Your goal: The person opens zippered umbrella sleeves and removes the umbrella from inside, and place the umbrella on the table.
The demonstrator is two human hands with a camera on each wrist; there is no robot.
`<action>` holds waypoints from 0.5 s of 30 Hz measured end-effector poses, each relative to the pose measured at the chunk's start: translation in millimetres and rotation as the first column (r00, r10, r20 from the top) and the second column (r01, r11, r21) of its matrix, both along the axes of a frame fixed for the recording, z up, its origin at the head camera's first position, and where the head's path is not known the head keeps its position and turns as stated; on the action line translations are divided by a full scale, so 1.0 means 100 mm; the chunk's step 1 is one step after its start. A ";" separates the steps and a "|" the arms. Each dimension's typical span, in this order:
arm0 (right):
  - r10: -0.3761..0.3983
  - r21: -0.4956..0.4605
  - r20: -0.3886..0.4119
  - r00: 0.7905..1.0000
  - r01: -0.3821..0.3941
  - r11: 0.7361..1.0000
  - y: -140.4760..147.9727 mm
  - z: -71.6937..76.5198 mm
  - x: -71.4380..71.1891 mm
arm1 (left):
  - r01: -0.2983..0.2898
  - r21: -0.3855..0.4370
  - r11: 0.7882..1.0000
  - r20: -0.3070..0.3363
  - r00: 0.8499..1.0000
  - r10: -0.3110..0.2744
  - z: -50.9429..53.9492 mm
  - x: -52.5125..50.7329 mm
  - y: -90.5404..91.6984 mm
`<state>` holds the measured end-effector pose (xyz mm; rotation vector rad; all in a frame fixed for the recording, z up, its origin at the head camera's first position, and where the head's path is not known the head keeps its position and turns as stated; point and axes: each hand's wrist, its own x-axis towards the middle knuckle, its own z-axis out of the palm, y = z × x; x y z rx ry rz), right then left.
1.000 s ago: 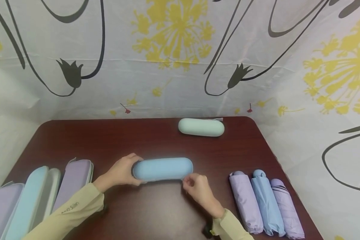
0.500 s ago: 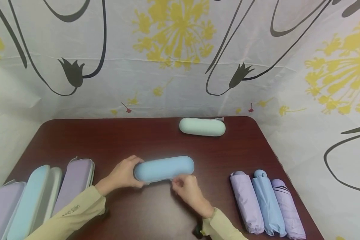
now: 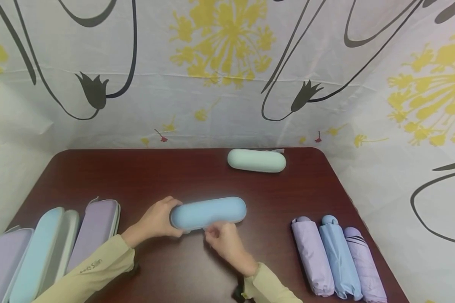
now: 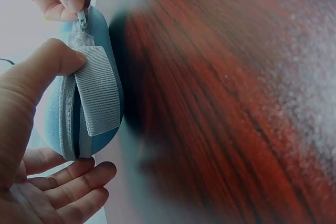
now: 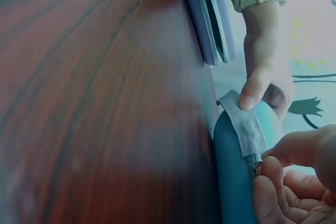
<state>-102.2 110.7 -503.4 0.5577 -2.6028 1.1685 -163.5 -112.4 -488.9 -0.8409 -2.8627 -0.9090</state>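
A light blue zippered case [image 3: 208, 211] lies at the middle of the table, slightly tilted. My left hand [image 3: 157, 219] grips its left end, the thumb pressing on a grey fabric strap [image 4: 98, 90] in the left wrist view. Between the thumb and index finger of my right hand [image 3: 227, 244] is the small zipper pull [image 4: 82, 19], at the case's near side. Beside the left thumb the zipper track [image 4: 67, 116] shows a dark gap at the case's end. In the right wrist view the right fingers pinch right below the strap [image 5: 247, 129].
A mint green case [image 3: 256, 160] lies at the table's back edge. On the left stand several cases, among them a purple one [image 3: 92, 231] and a light blue one [image 3: 38, 252]. Three folded umbrellas, the middle one blue [image 3: 339, 259], lie on the right.
My right hand has moved left along the near side of the blue case, from its right end to near its middle. The case's right end has tilted slightly away; the left hand keeps its grip.
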 end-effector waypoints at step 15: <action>-0.106 -0.046 -0.208 0.972 0.099 0.994 0.50 0.13 -0.33 | 0.052 0.016 0.999 0.031 0.998 -0.052 -0.01 0.01 -0.07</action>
